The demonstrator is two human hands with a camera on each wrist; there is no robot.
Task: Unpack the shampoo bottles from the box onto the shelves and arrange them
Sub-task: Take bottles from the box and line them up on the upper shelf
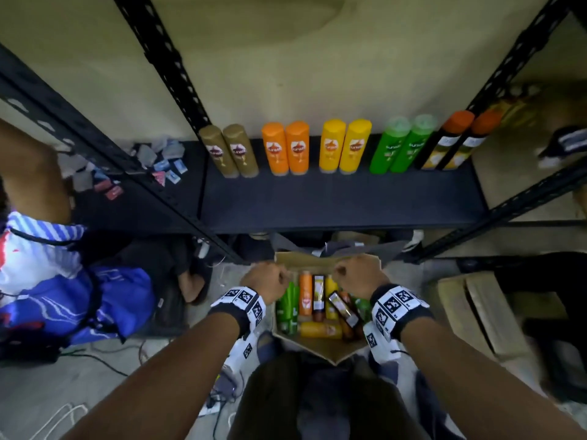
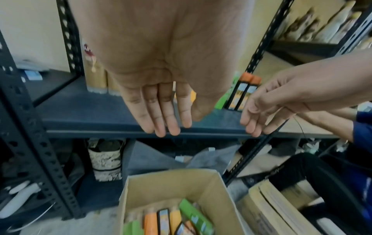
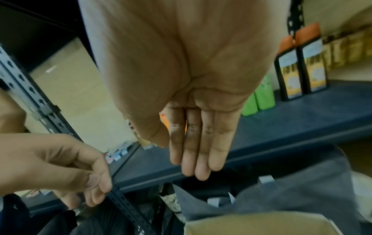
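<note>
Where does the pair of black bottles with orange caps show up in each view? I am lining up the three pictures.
Head: the black bottles stand at the right end of the shelf row, right of the green bottles.
Left wrist: right of centre, between the left hand and the right hand.
Right wrist: upper right, on the shelf.
Shared landmark: the green bottles beside them.

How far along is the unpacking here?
Done: ten shampoo bottles stand on the shelf in colour pairs. In hand: nothing; the left hand and right hand hover open over the cardboard box. Left: the bottles in the box.
</note>
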